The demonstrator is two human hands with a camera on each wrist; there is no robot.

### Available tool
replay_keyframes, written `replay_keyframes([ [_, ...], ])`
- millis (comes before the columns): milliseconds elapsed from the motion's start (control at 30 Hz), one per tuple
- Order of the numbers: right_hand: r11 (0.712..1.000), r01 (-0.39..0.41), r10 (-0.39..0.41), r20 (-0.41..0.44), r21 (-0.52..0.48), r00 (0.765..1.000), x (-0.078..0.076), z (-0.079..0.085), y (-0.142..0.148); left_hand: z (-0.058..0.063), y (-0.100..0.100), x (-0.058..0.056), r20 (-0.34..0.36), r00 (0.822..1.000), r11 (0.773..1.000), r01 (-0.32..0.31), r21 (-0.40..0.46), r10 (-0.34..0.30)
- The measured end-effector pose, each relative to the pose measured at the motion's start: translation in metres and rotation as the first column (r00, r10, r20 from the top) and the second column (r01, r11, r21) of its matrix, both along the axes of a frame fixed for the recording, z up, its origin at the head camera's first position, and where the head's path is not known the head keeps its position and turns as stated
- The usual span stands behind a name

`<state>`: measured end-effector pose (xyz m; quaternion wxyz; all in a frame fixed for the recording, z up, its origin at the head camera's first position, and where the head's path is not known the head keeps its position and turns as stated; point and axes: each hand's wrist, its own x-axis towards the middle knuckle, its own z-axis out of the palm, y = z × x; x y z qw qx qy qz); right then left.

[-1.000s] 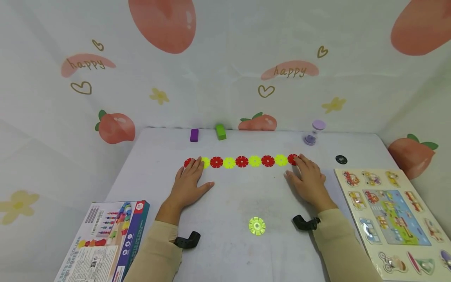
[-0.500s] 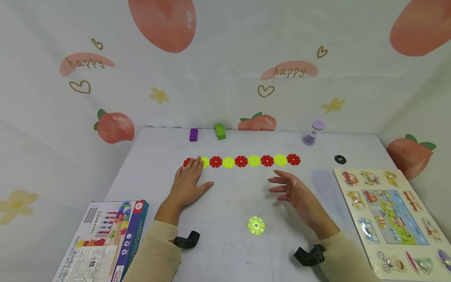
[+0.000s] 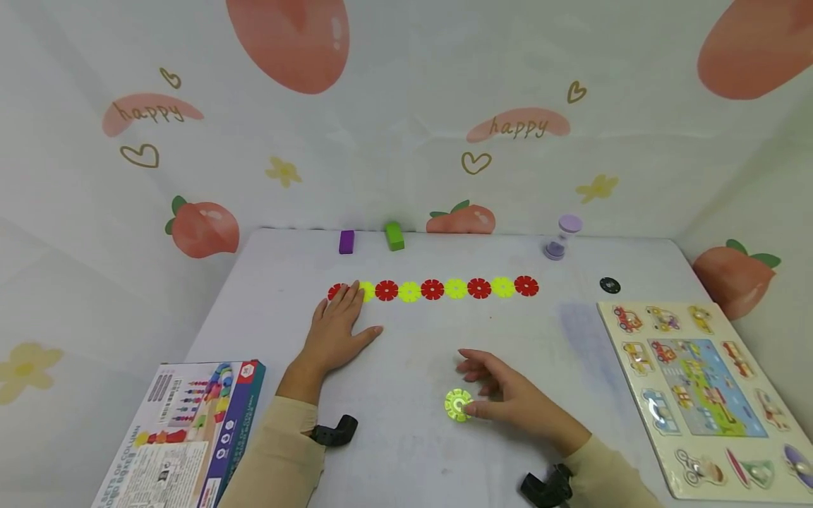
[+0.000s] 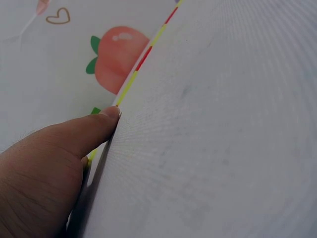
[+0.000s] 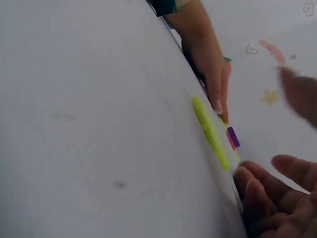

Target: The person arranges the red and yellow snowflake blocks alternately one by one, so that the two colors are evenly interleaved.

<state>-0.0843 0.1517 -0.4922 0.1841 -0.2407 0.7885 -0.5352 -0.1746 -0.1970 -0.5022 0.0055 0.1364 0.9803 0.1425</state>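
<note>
A straight row of red and yellow flower-shaped notched discs (image 3: pixel 432 289) runs across the table. My left hand (image 3: pixel 333 331) lies flat at its left end, fingertips over the first discs and thumb spread; the left wrist view shows that thumb low at the table. Nearer to me is a separate yellow-green notched disc (image 3: pixel 454 404), seen edge-on as a yellow strip (image 5: pixel 210 134) in the right wrist view. Beside it is my right hand (image 3: pixel 517 398), thumb tip overlapping the disc's right edge in the head view. Its fingers (image 5: pixel 265 181) are loosely bent, the thumb held apart from them.
Purple (image 3: pixel 346 242) and green blocks (image 3: pixel 394 236) stand at the back edge, with a small lilac hourglass (image 3: pixel 562 238) further right. A black round piece (image 3: pixel 610 285) and a vehicle puzzle board (image 3: pixel 635 409) lie right. A toy box (image 3: pixel 181 430) lies front left.
My right hand has left the right end of the row and come down and left to the separate yellow-green disc. The left hand has stayed on the row's left end.
</note>
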Motion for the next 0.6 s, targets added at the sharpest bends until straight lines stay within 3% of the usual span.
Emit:
replay_keyframes([
  [133,0.981,-0.033,0.060,-0.139,0.189,0.988,0.004,-0.002,-0.005,0.002,0.001,0.000,0.006,1.000,1.000,-0.001,0.001,0.001],
  [267,0.963,-0.027,0.092,-0.234,0.268,0.968,0.008,0.000,-0.011,0.004,0.001,0.000,0.009,1.000,1.000,0.000,0.005,0.000],
  [433,0.959,0.025,0.027,-0.176,0.283,0.984,0.010,0.004,-0.014,0.005,0.001,0.001,0.003,1.000,1.000,0.001,0.012,-0.001],
  [600,0.956,0.149,-0.128,-0.096,0.253,0.987,0.004,0.010,-0.011,0.003,0.000,0.001,-0.001,1.000,1.000,0.005,0.018,-0.005],
])
